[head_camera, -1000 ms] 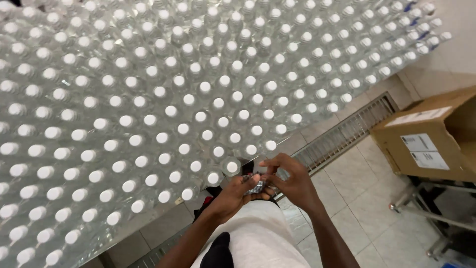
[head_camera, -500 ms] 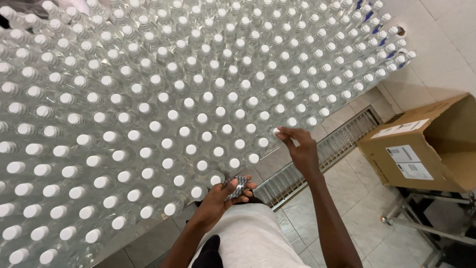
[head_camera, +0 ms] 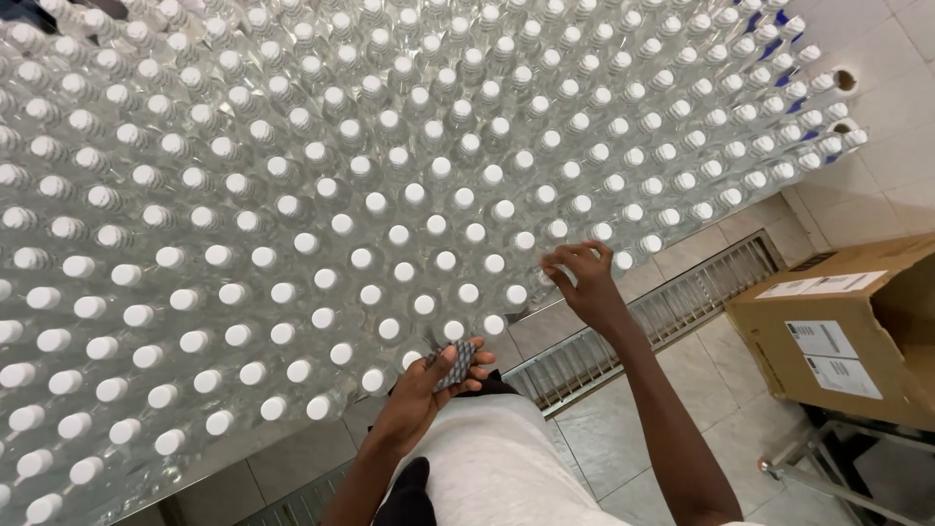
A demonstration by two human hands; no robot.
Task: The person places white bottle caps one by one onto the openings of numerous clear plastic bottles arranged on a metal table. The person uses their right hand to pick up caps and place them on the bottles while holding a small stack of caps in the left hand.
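My right hand (head_camera: 589,282) has left the gray stack (head_camera: 454,363) gripped in my left hand (head_camera: 429,390), reaching pinched fingers toward the capped bottles (head_camera: 516,292).

small grey patterned bundle (head_camera: 455,363) | lower centre of frame | held in curled left hand (head_camera: 429,388) | clear white-capped bottles (head_camera: 409,195) | upright, tightly packed rows | filled upper left and centre

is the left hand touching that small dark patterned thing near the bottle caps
Touching. The head view shows the left hand with thumb and fingers wrapped around the small dark patterned object, just beside the edge of the capped bottles.
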